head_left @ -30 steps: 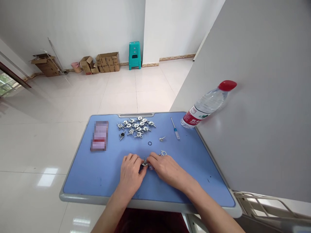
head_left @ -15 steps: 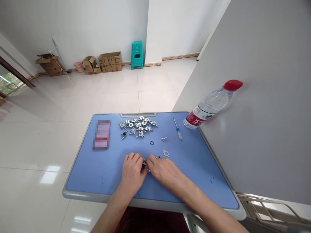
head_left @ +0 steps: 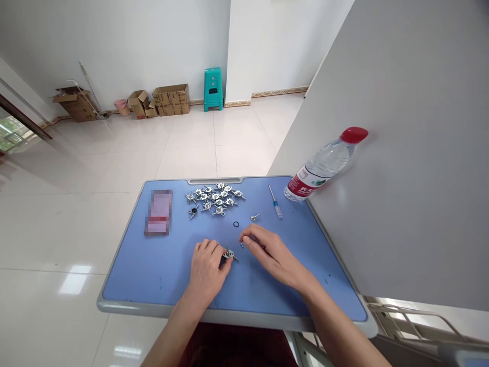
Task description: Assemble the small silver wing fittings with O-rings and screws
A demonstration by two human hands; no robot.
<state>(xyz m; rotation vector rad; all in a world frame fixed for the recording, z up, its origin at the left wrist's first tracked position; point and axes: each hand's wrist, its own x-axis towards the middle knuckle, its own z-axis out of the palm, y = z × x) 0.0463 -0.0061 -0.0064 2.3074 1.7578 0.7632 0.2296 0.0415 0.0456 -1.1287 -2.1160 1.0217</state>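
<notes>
A person is working at a blue bench [head_left: 126,285] with a grey rim, beside a large grey panel [head_left: 401,153] on which a water bottle with a red cap [head_left: 321,165] is lying tilted, just past the bench's far right corner. Along the far edge, a pile of small metal fittings [head_left: 214,200] is sitting between a pixelated flat packet [head_left: 158,212] near the left edge and a small blue-handled screwdriver [head_left: 275,203] near the right. A black O-ring [head_left: 236,224] and a small metal pin [head_left: 254,217] are lying nearer the middle. The left hand [head_left: 206,270] is closing around a small metal fitting [head_left: 229,254] near the bench's centre, while the right hand [head_left: 267,252] is hanging loosely open, apparently empty, just beside a tiny metal piece [head_left: 242,244]. That piece could easily get nudged by the right fingers and roll toward the pile, or be lost if knocked off the edge. The left fingers are hiding part of the fitting, so its exact shape and the firmness of the grip are hard to make out.
</notes>
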